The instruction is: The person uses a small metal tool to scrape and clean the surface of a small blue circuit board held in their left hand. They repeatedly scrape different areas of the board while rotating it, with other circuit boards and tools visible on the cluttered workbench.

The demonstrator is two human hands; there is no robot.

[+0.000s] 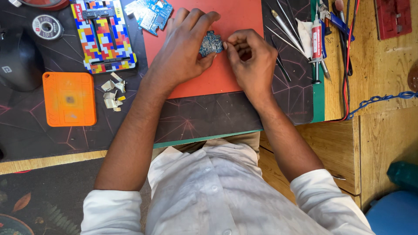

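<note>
Centrally, a small blue circuit board (211,43) lies over the red work mat (244,17), pinned by the left hand (183,50), whose fingers curl around its edge, apparently to steady it. The right hand (248,56) pinches narrowly at the board's right edge. The board is irregular in outline and densely populated. Tweezers (285,26) and a syringe (316,43) lie to the right; an orange pad (69,99) sits well apart on the left.
</note>
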